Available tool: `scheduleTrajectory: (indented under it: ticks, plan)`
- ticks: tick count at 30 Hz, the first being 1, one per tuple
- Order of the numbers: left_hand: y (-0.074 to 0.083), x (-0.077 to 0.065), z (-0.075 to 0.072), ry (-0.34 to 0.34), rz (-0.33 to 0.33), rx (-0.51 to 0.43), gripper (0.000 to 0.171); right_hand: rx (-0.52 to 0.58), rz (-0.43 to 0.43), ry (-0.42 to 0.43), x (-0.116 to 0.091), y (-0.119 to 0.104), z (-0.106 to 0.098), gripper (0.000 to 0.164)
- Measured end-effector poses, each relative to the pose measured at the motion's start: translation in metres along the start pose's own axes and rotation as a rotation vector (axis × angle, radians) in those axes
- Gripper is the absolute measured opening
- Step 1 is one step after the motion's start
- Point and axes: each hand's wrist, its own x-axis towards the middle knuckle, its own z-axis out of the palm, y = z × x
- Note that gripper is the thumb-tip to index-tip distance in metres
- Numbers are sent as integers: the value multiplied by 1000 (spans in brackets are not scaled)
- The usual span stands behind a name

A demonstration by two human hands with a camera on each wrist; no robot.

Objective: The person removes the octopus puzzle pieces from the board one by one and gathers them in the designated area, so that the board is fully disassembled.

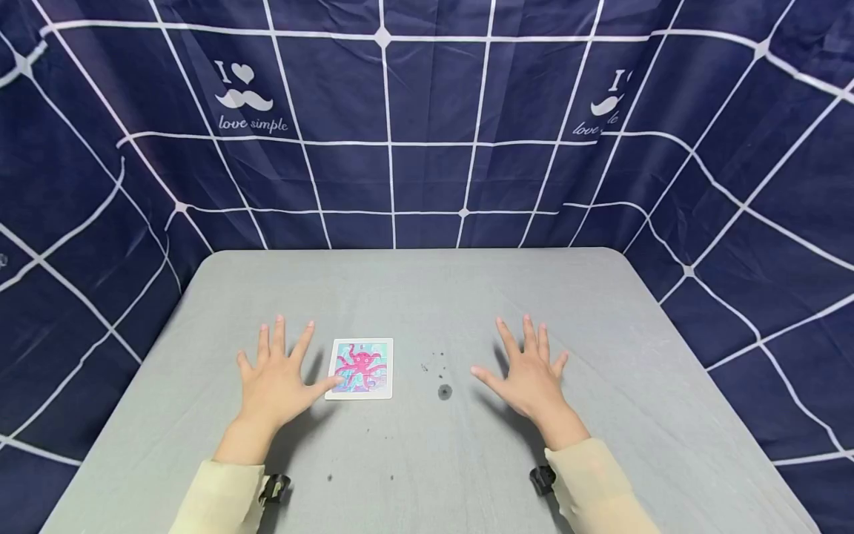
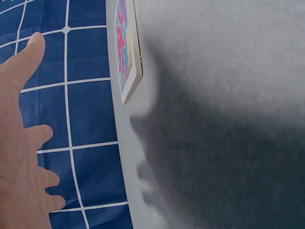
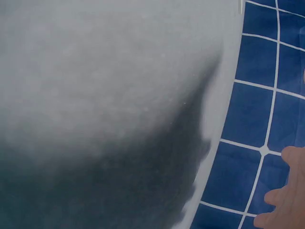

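A square picture puzzle in a white frame (image 1: 361, 368) lies flat left of the table's middle, showing a pink octopus on light blue. My left hand (image 1: 275, 386) is held over the table just left of it, fingers spread and holding nothing. Its thumb overlaps the puzzle's left edge in the head view. In the left wrist view the puzzle (image 2: 128, 52) appears edge-on, beyond the hand's shadow. My right hand (image 1: 528, 377) hovers on the right with fingers spread and nothing in it. The right wrist view shows only some fingers (image 3: 281, 191) at the right edge.
The grey table (image 1: 427, 297) has rounded far corners. Dark spots (image 1: 445, 391) mark its surface between the hands. A navy curtain (image 1: 427, 178) with white grid lines surrounds the far edge and both sides. Small black devices (image 1: 275, 488) sit at both wrists by the cream sleeves.
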Motion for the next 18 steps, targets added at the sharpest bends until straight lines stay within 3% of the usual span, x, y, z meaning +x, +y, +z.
scheduleTrajectory:
  ticks: [18]
  plan:
    - [-7, -3, 4, -18, 5, -16, 101, 33, -65, 9, 19, -18, 2, 95]
